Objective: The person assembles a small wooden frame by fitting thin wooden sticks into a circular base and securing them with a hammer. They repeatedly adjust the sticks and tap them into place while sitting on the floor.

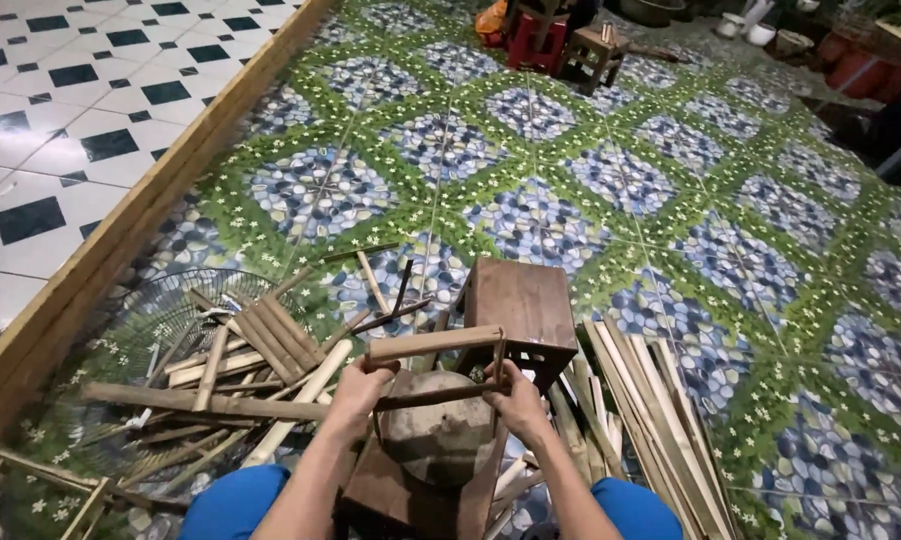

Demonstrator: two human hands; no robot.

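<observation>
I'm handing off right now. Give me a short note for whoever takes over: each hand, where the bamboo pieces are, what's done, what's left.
Left hand: grip shut on the left end of the bamboo frame.
Right hand: grip shut on the frame's right end.
The frame is held over a round block on a wooden board, in front of a small stool.
Done: frame has top and lower bars joined.
Left: loose slats lie piled left over a wire fan guard; long strips lie right, unused.
</observation>
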